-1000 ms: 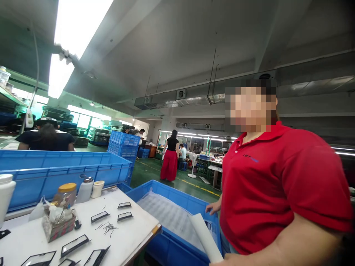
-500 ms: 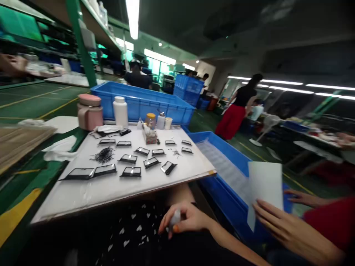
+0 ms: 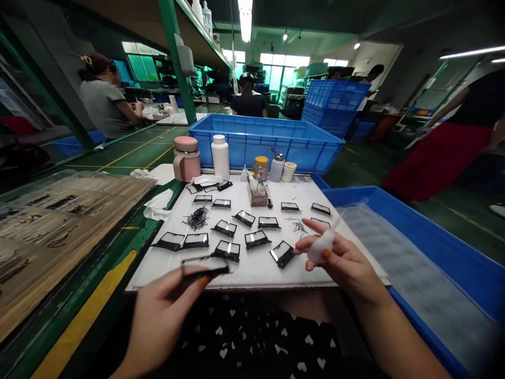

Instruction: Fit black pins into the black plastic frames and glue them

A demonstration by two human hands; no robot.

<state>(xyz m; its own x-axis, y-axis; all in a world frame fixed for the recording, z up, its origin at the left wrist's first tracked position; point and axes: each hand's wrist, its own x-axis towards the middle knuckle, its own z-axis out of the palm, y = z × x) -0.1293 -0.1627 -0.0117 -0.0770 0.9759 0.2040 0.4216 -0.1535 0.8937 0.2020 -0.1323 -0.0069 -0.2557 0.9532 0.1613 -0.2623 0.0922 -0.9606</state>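
Note:
My left hand (image 3: 160, 316) is low at the front edge of the white board (image 3: 252, 271) and pinches a flat black-framed part (image 3: 205, 269) by its near end. My right hand (image 3: 343, 260) hovers over the board's right front corner, closed around a small white squeeze bottle (image 3: 321, 247) whose thin nozzle points up and to the right. Several more black-framed parts (image 3: 226, 248) lie spread over the board, with a heap of thin black wires (image 3: 197, 217) at its left and a few loose wires (image 3: 300, 226) near my right hand.
A pink jar (image 3: 186, 158), white bottle (image 3: 220, 156), small bottles and a little box (image 3: 258, 196) stand at the board's far edge before a blue crate (image 3: 272, 142). Another blue crate (image 3: 434, 247) with a clear sheet is at right. Stacked clear trays (image 3: 51, 210) lie left. People work behind.
The view dropped from a person in a red shirt to the board. Both my hands rose from my lap to the board's front edge; my left hand came into view holding a black-framed part.

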